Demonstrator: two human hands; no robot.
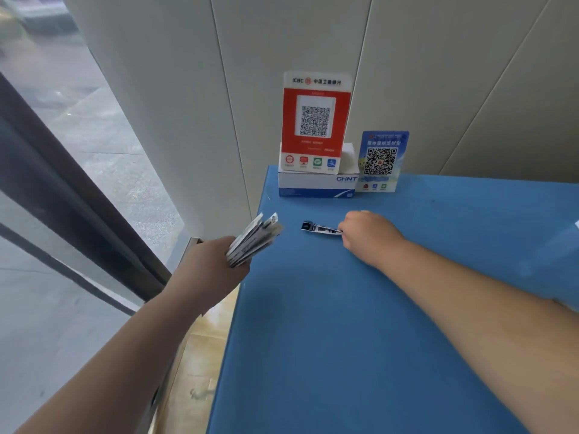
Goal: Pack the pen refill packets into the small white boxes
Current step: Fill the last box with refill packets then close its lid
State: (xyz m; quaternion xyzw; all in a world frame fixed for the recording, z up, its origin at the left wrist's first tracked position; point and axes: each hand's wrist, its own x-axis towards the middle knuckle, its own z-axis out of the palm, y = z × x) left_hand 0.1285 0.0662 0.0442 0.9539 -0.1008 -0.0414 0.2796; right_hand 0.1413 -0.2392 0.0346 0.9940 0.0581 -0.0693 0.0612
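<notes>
While the left hand (216, 261) grips a fanned bundle of thin white pen refill packets (253, 241) just off the near-left edge of the flat blue tabletop (360, 324), the right hand (369, 234) rests knuckles-up on the surface, its fingers curled and pinching the end of a single flat refill packet with black print (319, 228) that lies on the blue top. This looks like the gathering step: loose packets are being collected into the bundle, and nothing is boxed yet. The next move probably calls for lifting that last packet cleanly off the table, squaring it with the others, then finding an open box. None stands open from where I look.

At the back, against the pale panelled wall (438, 73), sits a white-and-blue cardboard box (316, 184) marked "CHNT". On it leans a red-and-white payment placard (315, 120) headed "ICBC", with Chinese characters, a QR code and four small app icons. Beside it stands a smaller blue QR-code card (382, 161); its lettering is too small to read. The print on the packets is too blurred to read.
</notes>
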